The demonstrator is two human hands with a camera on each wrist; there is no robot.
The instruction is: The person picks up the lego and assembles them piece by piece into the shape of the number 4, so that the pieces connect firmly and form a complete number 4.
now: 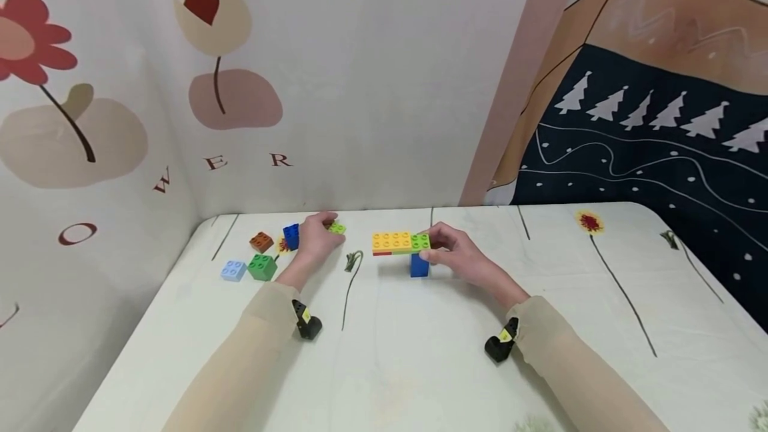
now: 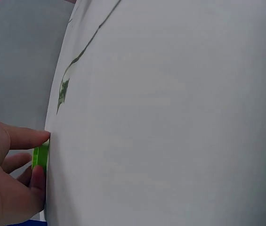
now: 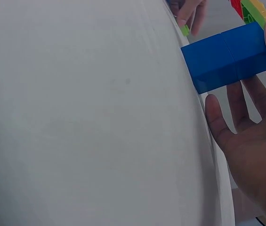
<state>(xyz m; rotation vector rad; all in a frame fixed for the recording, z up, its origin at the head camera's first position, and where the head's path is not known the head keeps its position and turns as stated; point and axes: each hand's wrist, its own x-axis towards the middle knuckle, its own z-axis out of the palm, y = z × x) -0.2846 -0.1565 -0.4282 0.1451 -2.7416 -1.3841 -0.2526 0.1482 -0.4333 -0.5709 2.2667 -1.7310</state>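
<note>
In the head view, my left hand [image 1: 318, 243] is at the far left-middle of the table. Its thumb and fingers pinch a lime green brick [image 1: 337, 228], which the left wrist view shows standing between them [image 2: 40, 155]. My right hand [image 1: 456, 255] grips the end of a built piece at its lime green brick [image 1: 421, 241]. A yellow brick [image 1: 391, 241] with a red one [image 1: 382, 253] under its left end sticks out to the left. Beneath the gripped end is a column of blue bricks [image 3: 229, 57], standing at the tabletop; the right hand's other fingers are behind and beside it.
Left of my left hand are a dark blue brick [image 1: 291, 237], a brown brick [image 1: 261, 241], a green brick [image 1: 262, 267] and a light blue brick [image 1: 233, 271]. The white tablecloth [image 1: 384, 352] has printed flowers. A patterned curtain [image 1: 360, 85] hangs behind the table's back edge.
</note>
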